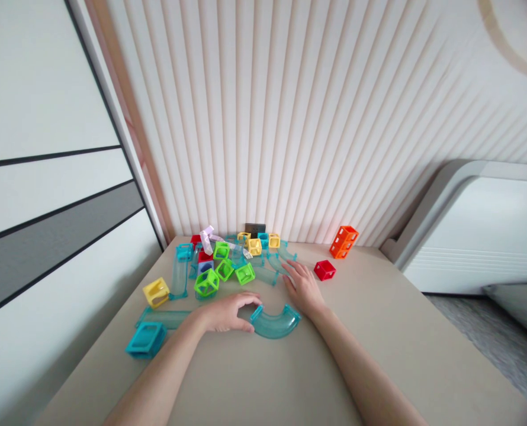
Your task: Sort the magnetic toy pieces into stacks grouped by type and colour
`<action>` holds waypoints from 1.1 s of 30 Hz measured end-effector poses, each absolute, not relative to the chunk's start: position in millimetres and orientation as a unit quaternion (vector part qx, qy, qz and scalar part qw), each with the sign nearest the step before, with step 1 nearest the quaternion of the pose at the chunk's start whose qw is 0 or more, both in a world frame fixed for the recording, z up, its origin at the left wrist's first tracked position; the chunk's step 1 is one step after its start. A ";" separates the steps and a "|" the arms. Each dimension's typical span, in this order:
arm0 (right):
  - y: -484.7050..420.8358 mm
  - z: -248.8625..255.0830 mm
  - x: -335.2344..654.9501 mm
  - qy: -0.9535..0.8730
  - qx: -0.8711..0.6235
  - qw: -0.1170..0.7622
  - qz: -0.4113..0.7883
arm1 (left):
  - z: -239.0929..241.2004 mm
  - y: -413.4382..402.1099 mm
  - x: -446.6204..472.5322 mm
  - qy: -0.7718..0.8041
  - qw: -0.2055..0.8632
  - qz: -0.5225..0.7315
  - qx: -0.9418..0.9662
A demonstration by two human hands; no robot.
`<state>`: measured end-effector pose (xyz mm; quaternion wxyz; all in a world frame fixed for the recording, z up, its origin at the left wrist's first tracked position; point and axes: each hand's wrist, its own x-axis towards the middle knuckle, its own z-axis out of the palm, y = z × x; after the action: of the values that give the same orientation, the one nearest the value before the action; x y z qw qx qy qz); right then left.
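Note:
A clear teal curved track piece (276, 325) lies on the table in front of me, bowed toward me. My left hand (228, 312) has thumb and fingertips at the two corners of its left end, gripping it across the width. My right hand (304, 287) is stretched out beyond the curve's right end, fingers extended and apart. Its fingertips are beside another clear teal track piece (276, 262) in the pile; whether they touch it I cannot tell. A red cube frame (324, 270) sits to the right of that hand.
Green cube frames (206, 283), yellow cube frames (254, 247) and a lilac piece (206, 241) are piled toward the ribbed wall (263, 118). A teal block (146, 340) and a yellow cube (156, 292) lie left. Orange stacked cubes (344, 242) stand at the back right.

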<state>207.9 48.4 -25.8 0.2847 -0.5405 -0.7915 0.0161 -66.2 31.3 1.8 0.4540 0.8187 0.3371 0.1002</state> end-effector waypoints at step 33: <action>73.7 -44.6 242.9 -0.734 -0.550 0.370 0.148 | 5.7 29.4 -66.5 0.343 0.458 0.095 0.815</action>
<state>242.9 73.7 -44.6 0.3700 -0.5497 -0.7341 0.1482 -66.5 29.4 5.7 0.4581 0.8145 0.3429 0.0953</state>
